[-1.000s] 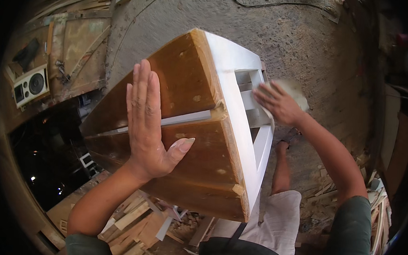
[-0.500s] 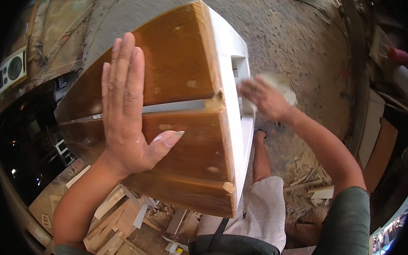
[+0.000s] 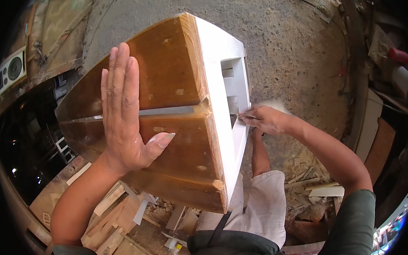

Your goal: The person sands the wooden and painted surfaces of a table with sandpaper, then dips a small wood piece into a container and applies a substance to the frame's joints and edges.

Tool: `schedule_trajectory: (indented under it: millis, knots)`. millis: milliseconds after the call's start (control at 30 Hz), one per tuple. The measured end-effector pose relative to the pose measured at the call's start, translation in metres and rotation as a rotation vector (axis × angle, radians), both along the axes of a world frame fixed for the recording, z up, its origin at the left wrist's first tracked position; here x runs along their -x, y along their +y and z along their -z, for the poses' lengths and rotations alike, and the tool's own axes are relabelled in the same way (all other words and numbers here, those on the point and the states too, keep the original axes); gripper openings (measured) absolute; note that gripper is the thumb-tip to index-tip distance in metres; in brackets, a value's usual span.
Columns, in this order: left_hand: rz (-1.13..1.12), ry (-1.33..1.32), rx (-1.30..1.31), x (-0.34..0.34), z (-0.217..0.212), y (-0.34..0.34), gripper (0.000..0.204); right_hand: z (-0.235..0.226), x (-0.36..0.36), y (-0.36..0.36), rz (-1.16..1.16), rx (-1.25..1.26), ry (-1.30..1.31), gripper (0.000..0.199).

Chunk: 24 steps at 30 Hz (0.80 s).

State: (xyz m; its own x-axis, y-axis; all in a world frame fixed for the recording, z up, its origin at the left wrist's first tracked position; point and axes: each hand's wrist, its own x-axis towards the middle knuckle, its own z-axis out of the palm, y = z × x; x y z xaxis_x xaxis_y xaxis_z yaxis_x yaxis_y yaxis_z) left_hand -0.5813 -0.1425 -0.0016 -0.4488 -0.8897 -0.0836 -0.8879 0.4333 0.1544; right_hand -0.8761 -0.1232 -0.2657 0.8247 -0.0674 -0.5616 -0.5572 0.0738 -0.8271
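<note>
A large wooden piece stands tilted before me, with varnished brown boards point(image 3: 163, 65) and a white-painted side point(image 3: 213, 42) that has square openings. A pale gap runs between the brown boards. My left hand point(image 3: 123, 118) lies flat against the brown face, its fingers straight and its thumb out to the side. At the right edge of the white side, beside the lower opening, my right hand point(image 3: 270, 120) has its fingers pressed together against the frame. What they hold, if anything, is hidden. Just behind this hand shows a blurred pale patch that I cannot identify.
Wood offcuts point(image 3: 111, 215) lie at lower left, and more scraps with shavings point(image 3: 303, 172) at right by my leg. A speaker point(image 3: 14, 69) stands at far left. Boards point(image 3: 382, 150) lean along the right side, below a red cylindrical thing point(image 3: 399, 55). A cable crosses the floor's far end.
My right hand has moved down along the white side to its right edge, and its motion blur has lessened. The wooden piece has shifted slightly left in view. My left hand stays flat on it.
</note>
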Motion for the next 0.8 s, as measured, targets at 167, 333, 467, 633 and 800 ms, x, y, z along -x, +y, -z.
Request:
schedule_trajectory:
  millis: [167,333,467,633,800]
  knots:
    - [-0.008,-0.01,-0.001,-0.002,0.003,0.002,0.101,-0.089,0.006,-0.005,0.076,-0.158,-0.349,0.048]
    - [-0.03,0.019,-0.024,0.007,0.002,-0.004,0.1,-0.03,0.022,-0.015,0.171,-0.262,-0.212,0.051]
    - [-0.061,-0.021,-0.055,-0.001,0.0,0.008,0.102,-0.111,0.022,0.004,0.039,-0.082,-0.616,0.052]
    - [-0.045,-0.027,-0.079,0.007,-0.001,-0.004,0.103,-0.031,0.03,-0.006,0.077,-0.082,-0.404,0.049]
    - [-0.071,-0.042,-0.096,0.005,-0.003,0.005,0.105,-0.119,0.033,-0.004,0.008,-0.078,-0.623,0.06]
